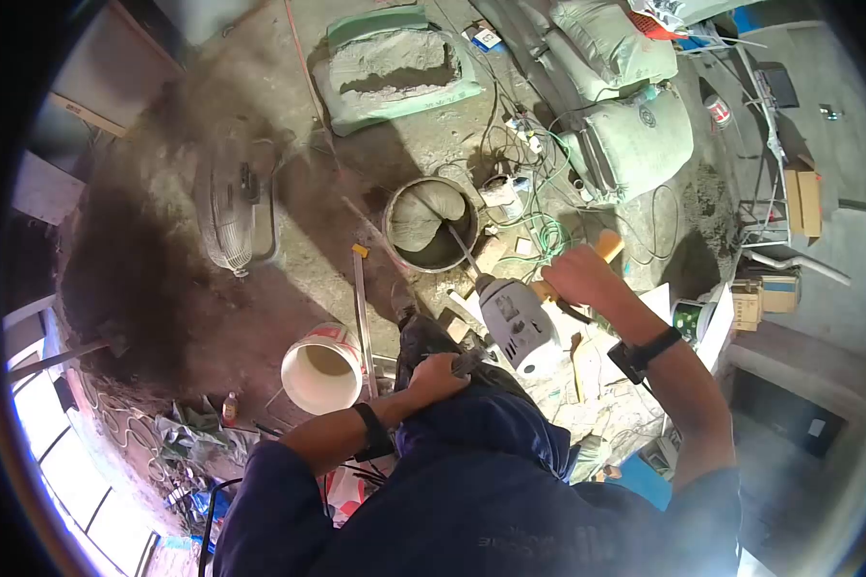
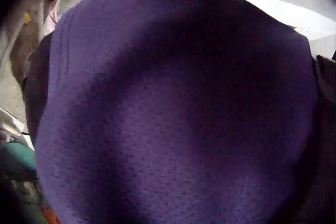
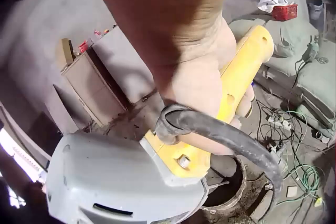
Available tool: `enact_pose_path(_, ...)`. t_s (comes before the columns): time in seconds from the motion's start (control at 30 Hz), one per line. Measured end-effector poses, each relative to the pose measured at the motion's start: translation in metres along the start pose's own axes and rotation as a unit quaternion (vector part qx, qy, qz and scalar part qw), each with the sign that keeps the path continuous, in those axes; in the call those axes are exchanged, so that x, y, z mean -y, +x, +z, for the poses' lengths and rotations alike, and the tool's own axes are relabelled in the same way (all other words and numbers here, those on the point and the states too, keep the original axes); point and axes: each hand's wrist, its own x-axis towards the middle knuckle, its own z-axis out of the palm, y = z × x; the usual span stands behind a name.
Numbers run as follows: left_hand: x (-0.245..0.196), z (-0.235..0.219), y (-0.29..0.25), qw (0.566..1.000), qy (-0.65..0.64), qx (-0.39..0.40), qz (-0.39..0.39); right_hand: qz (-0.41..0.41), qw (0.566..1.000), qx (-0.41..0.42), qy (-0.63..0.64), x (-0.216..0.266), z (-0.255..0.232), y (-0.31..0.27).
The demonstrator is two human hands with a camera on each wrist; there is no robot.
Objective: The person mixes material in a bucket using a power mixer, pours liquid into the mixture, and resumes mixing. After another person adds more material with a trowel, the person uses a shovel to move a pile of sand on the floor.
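Note:
My right hand (image 1: 584, 277) grips the yellow handle (image 3: 244, 71) of a grey electric mixing drill (image 1: 518, 322). A black power cord (image 3: 231, 134) curves out beside that hand in the right wrist view. My left hand (image 1: 440, 377) holds the drill's side handle (image 1: 470, 363), close in front of the body. From the drill a metal rod (image 1: 462, 245) slants into a round bucket (image 1: 392, 240) with grey mortar (image 1: 423, 213) in it; the rod's lower end is hidden in the mix. Blue-purple shirt cloth (image 2: 173, 119) fills the left wrist view and hides the left hand there.
A white bucket (image 1: 293, 370) stands on the left, near a long metal bar (image 1: 362, 308). Beyond the mortar bucket lies an opened cement bag (image 1: 356, 113). Full sacks (image 1: 638, 144) and coiled green cable (image 1: 548, 236) are on the right. A floor fan (image 1: 226, 207) stands farther left.

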Motion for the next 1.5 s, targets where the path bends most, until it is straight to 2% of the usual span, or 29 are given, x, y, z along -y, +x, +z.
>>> enact_pose_path(0.07,0.005,0.005,0.002,1.000,-0.014,-0.012,0.005,-0.027,0.997,-0.067,-0.025,0.001,-0.008,0.008)
enact_pose_path(0.17,0.009,0.009,0.003,0.998,-0.036,-0.043,0.013,-0.025,0.996,-0.074,-0.047,0.005,-0.028,0.022)
enact_pose_path(0.2,0.009,0.011,0.002,0.997,-0.043,-0.059,0.016,-0.043,0.991,-0.115,-0.047,0.006,-0.032,0.024)
enact_pose_path(0.5,0.013,0.006,-0.003,0.993,-0.086,-0.073,0.029,-0.058,0.993,-0.073,-0.071,0.015,-0.052,0.040)
enact_pose_path(0.57,0.014,0.002,-0.006,0.994,-0.080,-0.071,0.028,-0.053,0.994,-0.060,-0.075,0.015,-0.048,0.035)
enact_pose_path(0.67,0.014,-0.004,-0.009,0.995,-0.059,-0.072,0.032,-0.047,0.994,-0.085,-0.053,0.016,-0.043,0.026)
enact_pose_path(0.73,0.014,-0.009,-0.010,0.996,-0.044,-0.076,0.035,-0.015,0.996,-0.054,-0.072,0.019,-0.037,0.022)
enact_pose_path(0.97,0.007,-0.023,-0.018,0.998,0.019,-0.041,0.031,0.033,0.997,-0.065,-0.008,0.026,-0.007,-0.012)
enact_pose_path(1.03,0.004,-0.026,-0.020,0.999,0.029,-0.024,0.025,0.053,0.998,-0.024,-0.021,0.029,-0.002,-0.019)
enact_pose_path(1.13,0.005,-0.027,-0.020,0.996,0.059,-0.038,0.046,0.067,0.998,-0.015,-0.006,0.031,0.011,-0.025)
enact_pose_path(1.23,0.006,-0.029,-0.018,0.997,0.076,0.004,0.028,0.087,0.996,0.012,0.026,0.035,0.018,-0.033)
enact_pose_path(1.3,0.007,-0.032,-0.017,0.992,0.110,0.005,0.053,0.094,0.992,0.056,0.062,0.031,0.033,-0.038)
enact_pose_path(1.43,-0.003,-0.054,-0.022,0.984,0.164,0.006,0.074,0.114,0.990,0.028,0.081,0.045,0.059,-0.054)
enact_pose_path(1.5,-0.015,-0.071,-0.022,0.961,0.256,0.060,0.080,0.145,0.974,0.022,0.173,0.058,0.066,-0.065)
